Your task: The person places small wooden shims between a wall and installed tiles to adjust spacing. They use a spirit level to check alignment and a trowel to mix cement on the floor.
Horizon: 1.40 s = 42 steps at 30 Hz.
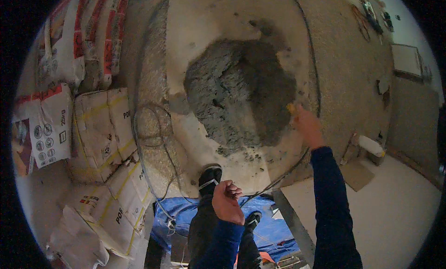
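Observation:
A wide round heap of wet grey mortar [227, 92] lies on a pale board [186, 18] on the floor ahead of me. My right hand [307, 125] reaches out to the heap's right edge. Its fingers are closed round a small yellow thing [291, 108], perhaps a tool's handle; the rest of it cannot be made out. My left hand [228, 201] hangs low in front of my body, above my leg. Its fingers are curled in and nothing shows in them.
Paper sacks [55, 125] and strapped cartons [95, 134] are stacked at the left. A dark cable [313, 59] loops round the board, with coils [155, 125] at its left. My shoe [210, 176] is at the board's near edge. Blue sheeting [274, 227] lies behind it.

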Available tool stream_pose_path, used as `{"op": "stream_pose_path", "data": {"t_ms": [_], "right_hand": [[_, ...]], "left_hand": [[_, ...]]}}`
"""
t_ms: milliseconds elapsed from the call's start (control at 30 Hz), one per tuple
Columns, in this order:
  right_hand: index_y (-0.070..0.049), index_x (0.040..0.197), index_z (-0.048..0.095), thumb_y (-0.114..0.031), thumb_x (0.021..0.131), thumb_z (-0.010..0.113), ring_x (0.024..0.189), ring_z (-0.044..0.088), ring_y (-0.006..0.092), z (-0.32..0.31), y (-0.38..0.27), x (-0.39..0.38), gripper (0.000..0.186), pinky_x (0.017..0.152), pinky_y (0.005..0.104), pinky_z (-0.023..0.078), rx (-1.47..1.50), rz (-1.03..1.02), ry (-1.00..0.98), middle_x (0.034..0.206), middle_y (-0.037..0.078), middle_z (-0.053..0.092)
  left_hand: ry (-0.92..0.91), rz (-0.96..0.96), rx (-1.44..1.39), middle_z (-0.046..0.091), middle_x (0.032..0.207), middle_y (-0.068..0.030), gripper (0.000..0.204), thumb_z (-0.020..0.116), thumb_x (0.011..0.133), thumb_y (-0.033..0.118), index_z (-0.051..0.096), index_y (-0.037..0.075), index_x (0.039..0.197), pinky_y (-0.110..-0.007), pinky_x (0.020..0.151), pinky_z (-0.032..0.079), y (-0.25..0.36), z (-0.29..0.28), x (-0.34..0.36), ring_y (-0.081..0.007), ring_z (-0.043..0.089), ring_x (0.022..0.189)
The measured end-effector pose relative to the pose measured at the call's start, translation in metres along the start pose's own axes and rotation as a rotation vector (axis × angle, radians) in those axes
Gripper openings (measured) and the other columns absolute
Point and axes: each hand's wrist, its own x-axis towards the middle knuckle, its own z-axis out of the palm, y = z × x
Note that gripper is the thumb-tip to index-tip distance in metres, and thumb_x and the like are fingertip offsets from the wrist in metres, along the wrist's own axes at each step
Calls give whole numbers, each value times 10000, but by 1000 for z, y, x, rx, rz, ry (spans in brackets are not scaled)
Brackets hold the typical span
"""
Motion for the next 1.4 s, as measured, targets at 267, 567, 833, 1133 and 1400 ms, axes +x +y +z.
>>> {"op": "stream_pose_path", "data": {"t_ms": [267, 567, 833, 1133, 1400], "right_hand": [[10, 1449, 381, -92, 943, 580, 946, 663, 476, 135, -135, 2, 554, 761, 549, 559, 470, 331, -18, 1055, 289, 664], [-54, 1151, 517, -246, 919, 727, 624, 616, 242, 160, -184, -218, 367, 499, 384, 515, 1075, 627, -361, 783, 90, 568], [-113, 993, 535, -140, 917, 683, 559, 528, 126, 204, -335, -146, 168, 455, 284, 457, 1697, 739, -421, 733, -4, 509], [-90, 846, 488, -117, 891, 664, 455, 505, 158, 119, -299, -38, 184, 437, 365, 453, 2183, 595, -583, 686, 22, 534], [9, 1206, 481, -151, 948, 638, 684, 658, 340, 29, -207, -78, 342, 625, 453, 541, 1040, 213, 145, 730, 134, 603]], "left_hand": [[53, 6, -26, 627, 828, -43, 207, 606, 968, 249, 643, 45, 959, -316, 702, 486, -3, -18, 10, -170, 596, 722], [62, 69, -28, 595, 750, -34, 177, 605, 958, 245, 617, 83, 888, -315, 643, 475, -11, -5, 2, -155, 568, 667], [182, 74, -17, 571, 733, -27, 197, 563, 968, 249, 594, 78, 874, -302, 640, 471, 21, -12, 9, -150, 569, 687], [112, 342, 100, 590, 783, -51, 258, 559, 979, 288, 624, 48, 910, -334, 667, 457, 14, -32, -3, -186, 572, 710], [66, 220, 68, 582, 778, -37, 230, 565, 972, 262, 628, 48, 916, -327, 676, 466, -1, -32, -12, -174, 561, 706]]}}
